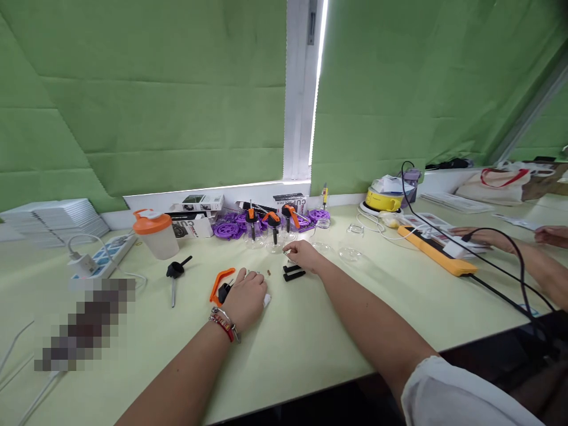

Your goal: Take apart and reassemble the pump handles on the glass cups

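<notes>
My left hand (246, 293) lies low on the table, fingers stretched forward and somewhat bent, beside an orange handle (217, 287) and a black part with a thin pin (225, 291). A bit of something white (267, 300) pokes out by its palm. Further forward, my right hand (302, 255) has its fingertips pinched together; what is in them is too small to make out. Just under it sits a small coil (291, 261), probably a spring, and two black strips (293, 273). A tiny brown piece (268, 273) lies between my hands.
Clear jars with black-and-orange tops (273, 234) stand ahead, purple wheels (228, 229) behind them. At left are a black crank part (176, 270), an orange-lidded shaker (156, 234) and a power strip (104, 255). An orange power strip (437, 251) and another person's arm (510, 248) are at right.
</notes>
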Available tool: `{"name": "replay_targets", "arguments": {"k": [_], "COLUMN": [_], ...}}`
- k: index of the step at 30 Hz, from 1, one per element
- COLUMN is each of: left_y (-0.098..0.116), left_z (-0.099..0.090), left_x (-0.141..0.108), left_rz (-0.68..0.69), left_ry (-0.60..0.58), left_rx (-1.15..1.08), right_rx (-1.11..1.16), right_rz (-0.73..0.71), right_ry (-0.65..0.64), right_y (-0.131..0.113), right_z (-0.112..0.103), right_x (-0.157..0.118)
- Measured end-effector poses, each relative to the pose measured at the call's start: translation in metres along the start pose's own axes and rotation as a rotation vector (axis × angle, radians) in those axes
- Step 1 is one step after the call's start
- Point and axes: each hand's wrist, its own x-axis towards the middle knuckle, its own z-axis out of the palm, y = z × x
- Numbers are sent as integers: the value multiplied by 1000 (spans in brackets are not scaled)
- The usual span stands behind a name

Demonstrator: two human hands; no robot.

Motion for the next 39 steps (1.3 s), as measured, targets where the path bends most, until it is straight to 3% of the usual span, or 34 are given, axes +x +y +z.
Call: {"name": "replay_targets", "arguments": {"k": [15, 28, 39], "left_y": [1, -1, 0], "left_z": [4, 8, 8], "left_x": [0, 2, 1], "left_rz": [-42, -65, -79], "left_ry": [21, 34, 15], "left_rx": [20, 3, -21], "right_rx": [102, 183, 260], "right_rz": [-107, -191, -181], "right_ry": [-110, -80, -99], "right_y": [12, 16, 20], "right_z": [11, 12, 14], "right_x": [-4, -5, -8]}}
